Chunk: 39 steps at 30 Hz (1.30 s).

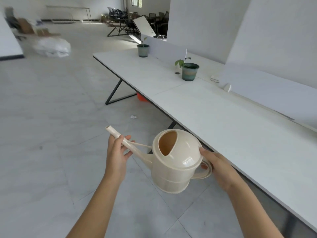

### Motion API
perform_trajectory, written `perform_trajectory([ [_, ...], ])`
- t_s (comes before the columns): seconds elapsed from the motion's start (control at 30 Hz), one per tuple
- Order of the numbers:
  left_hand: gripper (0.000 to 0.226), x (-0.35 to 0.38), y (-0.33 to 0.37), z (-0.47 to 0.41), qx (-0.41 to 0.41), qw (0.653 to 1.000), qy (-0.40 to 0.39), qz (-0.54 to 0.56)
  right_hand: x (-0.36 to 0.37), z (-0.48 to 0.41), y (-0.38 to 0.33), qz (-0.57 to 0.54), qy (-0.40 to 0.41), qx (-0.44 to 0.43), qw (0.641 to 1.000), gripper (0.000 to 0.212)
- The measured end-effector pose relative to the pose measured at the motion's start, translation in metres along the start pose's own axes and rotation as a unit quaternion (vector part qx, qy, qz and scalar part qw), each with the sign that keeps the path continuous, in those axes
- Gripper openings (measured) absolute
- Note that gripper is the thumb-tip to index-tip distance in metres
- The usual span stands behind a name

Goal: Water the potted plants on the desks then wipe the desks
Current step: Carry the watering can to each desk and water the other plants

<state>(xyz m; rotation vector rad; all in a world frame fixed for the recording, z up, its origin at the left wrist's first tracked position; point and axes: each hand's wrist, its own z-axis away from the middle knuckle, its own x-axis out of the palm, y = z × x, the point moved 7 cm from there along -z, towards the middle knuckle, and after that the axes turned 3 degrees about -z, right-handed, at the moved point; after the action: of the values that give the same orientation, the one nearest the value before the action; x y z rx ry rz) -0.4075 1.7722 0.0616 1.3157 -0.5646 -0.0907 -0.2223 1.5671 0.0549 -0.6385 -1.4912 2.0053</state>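
Watering can [173,162], cream plastic, domed top with open filling hole, long thin spout [115,133], loop handle [205,174]. Location: held in the air over the floor, just off the front edge of the surface [231,121], not resting on it. Left hand [116,157] is curled round the spout below its tip; right hand [218,166] is closed on the handle, thumb laid against the dome. Handling, as judged: rigid thin shell, smooth, likely slippery when wet; light if empty, much heavier filled, and the water level cannot be told. Weight is best carried at the handle; the slender spout is suited to steering only. Near potted plant [189,72] is set toward the back edge; far potted plant [143,50] toward the far corner; both well apart from the can
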Motion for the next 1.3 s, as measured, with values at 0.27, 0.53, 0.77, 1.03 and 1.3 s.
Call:
perform_trajectory([
  [0.27,0.037,-0.029,0.017,-0.077,-0.015,1.000,0.005,0.015,0.053,-0.066,-0.026,0.012,0.011,0.003,1.000,0.047],
  [0.53,0.034,-0.019,0.025,-0.187,-0.007,1.000,0.012,-0.006,0.076,-0.180,-0.055,0.023,0.000,-0.008,1.000,0.037],
  [0.77,0.043,-0.006,0.045,-0.297,0.012,0.999,0.021,-0.026,0.108,-0.293,-0.092,0.011,-0.044,-0.014,0.999,0.041],
  [1.03,0.055,-0.003,0.049,-0.411,-0.013,1.000,-0.005,-0.020,0.144,-0.386,-0.117,-0.013,-0.020,-0.010,1.000,0.041],
  [1.3,0.045,0.025,0.051,-0.545,-0.071,0.992,-0.108,-0.003,0.166,-0.464,-0.138,-0.023,0.067,0.000,0.998,0.044],
])
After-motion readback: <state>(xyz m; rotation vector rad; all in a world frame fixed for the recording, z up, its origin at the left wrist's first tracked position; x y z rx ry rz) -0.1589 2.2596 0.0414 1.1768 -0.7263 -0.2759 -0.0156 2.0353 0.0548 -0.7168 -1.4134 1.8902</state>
